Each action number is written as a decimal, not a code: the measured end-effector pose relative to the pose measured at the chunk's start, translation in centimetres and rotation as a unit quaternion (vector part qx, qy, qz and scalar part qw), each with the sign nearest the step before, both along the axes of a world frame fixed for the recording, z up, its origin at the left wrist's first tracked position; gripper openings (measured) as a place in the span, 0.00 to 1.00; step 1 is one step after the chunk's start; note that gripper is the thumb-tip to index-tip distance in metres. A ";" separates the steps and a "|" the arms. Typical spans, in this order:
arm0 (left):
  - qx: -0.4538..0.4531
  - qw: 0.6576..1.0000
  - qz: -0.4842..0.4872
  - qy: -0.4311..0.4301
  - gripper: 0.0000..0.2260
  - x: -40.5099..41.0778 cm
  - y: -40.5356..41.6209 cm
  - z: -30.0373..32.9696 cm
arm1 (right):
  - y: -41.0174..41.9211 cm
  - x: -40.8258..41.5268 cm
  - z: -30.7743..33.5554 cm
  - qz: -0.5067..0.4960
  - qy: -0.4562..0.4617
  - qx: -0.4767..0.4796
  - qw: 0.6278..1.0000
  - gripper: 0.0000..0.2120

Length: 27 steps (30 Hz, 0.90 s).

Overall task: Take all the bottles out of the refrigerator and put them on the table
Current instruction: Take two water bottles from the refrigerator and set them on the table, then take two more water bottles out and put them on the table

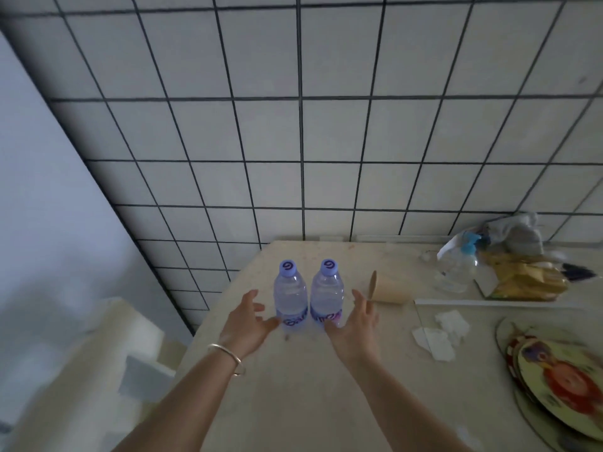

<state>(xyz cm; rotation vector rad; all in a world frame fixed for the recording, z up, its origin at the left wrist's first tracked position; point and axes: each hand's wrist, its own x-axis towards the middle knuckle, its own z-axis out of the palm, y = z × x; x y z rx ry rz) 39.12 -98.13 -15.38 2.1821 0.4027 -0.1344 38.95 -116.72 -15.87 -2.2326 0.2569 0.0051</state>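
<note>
Two clear water bottles with purple caps and purple labels stand upright side by side on the beige table [293, 386]: the left bottle [289, 293] and the right bottle [328, 293]. My left hand [246, 324], with a bracelet on its wrist, is just left of the left bottle, fingers spread and relaxed, the thumb tip close to the label. Just right of the right bottle is my right hand [354, 324], also with loose fingers. Neither hand holds a bottle. The refrigerator is out of view.
A paper cup [390, 290] lies on its side right of the bottles. Behind it are a spray bottle [458, 265], yellow packets [525, 282] and a bag. Torn tissue [437, 334] and round picture mats [561, 383] lie at the right. A tiled wall rises behind; the table's left edge drops off.
</note>
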 end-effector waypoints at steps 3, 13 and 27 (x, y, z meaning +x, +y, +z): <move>-0.001 0.999 0.007 -0.041 0.30 -3.0 0.2 3.7 | -0.3 -3.2 4.6 0.067 -0.052 -0.054 0.995 0.31; 0.234 0.955 -0.042 -0.178 0.28 -19.7 0.3 9.8 | -1.4 -16.2 10.9 0.171 -0.245 -0.130 0.945 0.41; 0.404 0.881 0.126 -0.214 0.26 -49.7 -1.6 11.1 | 2.6 -37.2 9.4 0.403 -0.324 -0.101 0.850 0.40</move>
